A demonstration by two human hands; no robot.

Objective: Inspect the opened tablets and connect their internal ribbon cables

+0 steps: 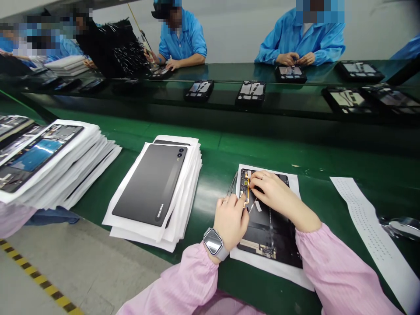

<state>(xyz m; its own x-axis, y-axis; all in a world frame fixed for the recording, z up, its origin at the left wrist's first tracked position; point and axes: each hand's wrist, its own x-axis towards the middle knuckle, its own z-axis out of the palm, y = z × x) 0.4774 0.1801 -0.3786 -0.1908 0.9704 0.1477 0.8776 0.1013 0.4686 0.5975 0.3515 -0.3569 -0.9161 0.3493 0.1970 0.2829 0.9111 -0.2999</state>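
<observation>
An opened tablet [271,232] lies face down on a white sheet [262,264] in front of me, its dark insides and an orange flex cable [248,187] showing. My left hand [230,221] rests curled on the tablet's left edge, thumb pressing near the cable. My right hand [278,194] lies over the upper part, fingertips pinched down on the orange cable. Metal tweezers [232,184] lie on the green table just left of the tablet, touched by neither hand.
A stack of grey tablet back covers [151,183] on white sheets sits to the left, and a taller stack of open tablets [36,157] further left. A perforated white strip [367,227] lies right. Beyond runs a conveyor [226,103] carrying open tablets; people in blue work opposite.
</observation>
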